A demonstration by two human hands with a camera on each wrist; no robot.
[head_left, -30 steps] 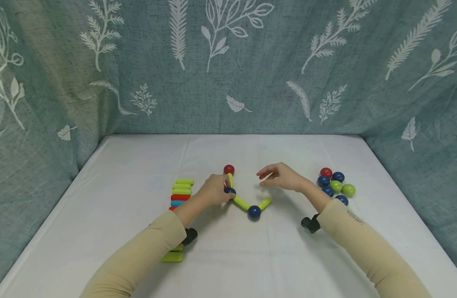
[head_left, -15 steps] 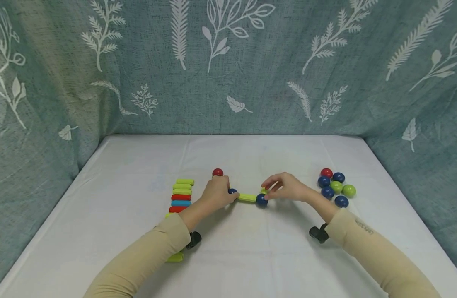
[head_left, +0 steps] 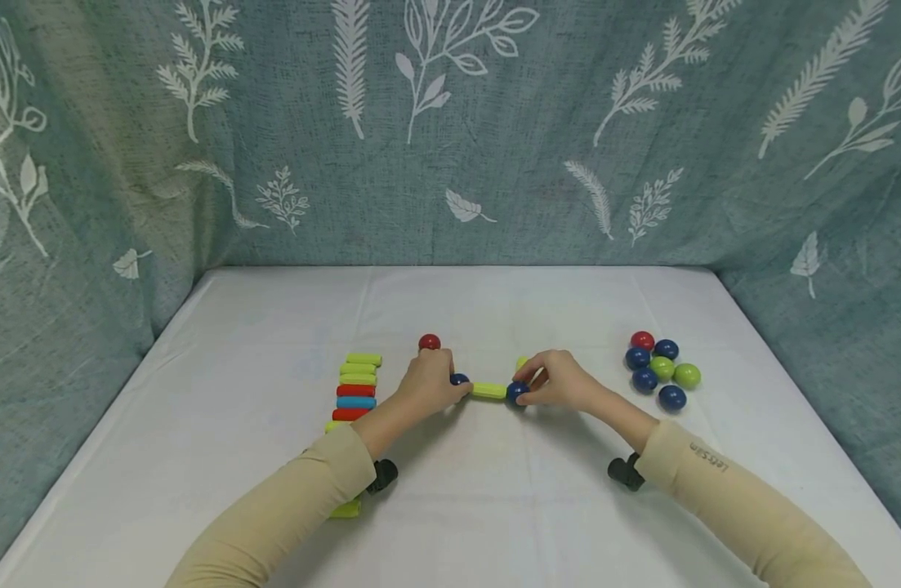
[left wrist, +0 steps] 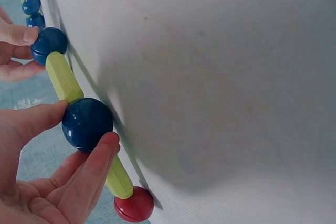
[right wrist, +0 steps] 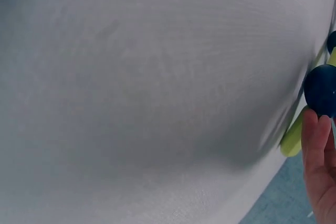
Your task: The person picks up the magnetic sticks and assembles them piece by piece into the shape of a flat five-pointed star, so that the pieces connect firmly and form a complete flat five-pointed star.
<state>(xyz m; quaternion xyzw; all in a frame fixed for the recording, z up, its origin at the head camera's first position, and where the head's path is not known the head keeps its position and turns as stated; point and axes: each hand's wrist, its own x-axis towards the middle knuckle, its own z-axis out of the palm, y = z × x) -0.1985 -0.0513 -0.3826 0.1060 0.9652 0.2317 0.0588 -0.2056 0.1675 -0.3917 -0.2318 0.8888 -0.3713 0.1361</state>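
My left hand [head_left: 425, 382] pinches a shiny blue ball [left wrist: 87, 124] between thumb and fingers, seen closely in the left wrist view. From this ball one yellow-green ridged rod [left wrist: 119, 178] runs to a red ball [left wrist: 134, 204]. Another yellow-green rod [head_left: 488, 391] links it to a second blue ball [head_left: 517, 393]. That second ball is pinched by the fingertips of my right hand [head_left: 560, 380]. A third yellow-green rod [right wrist: 294, 139] sticks out from it toward the back, its far end joined to nothing. Together the pieces form one U-like chain.
On the left lies a column of loose rods, among them a blue rod [head_left: 356, 402] and a red rod [head_left: 356, 390], partly covered by the left forearm. Several loose balls, including a green ball [head_left: 688, 376], cluster on the right. A patterned curtain [head_left: 450, 163] hangs behind the white-covered table [head_left: 274, 343].
The chain has turned so its middle rod lies level, and the red ball has shifted left. My right hand has come down from free air and taken hold of the second blue ball.
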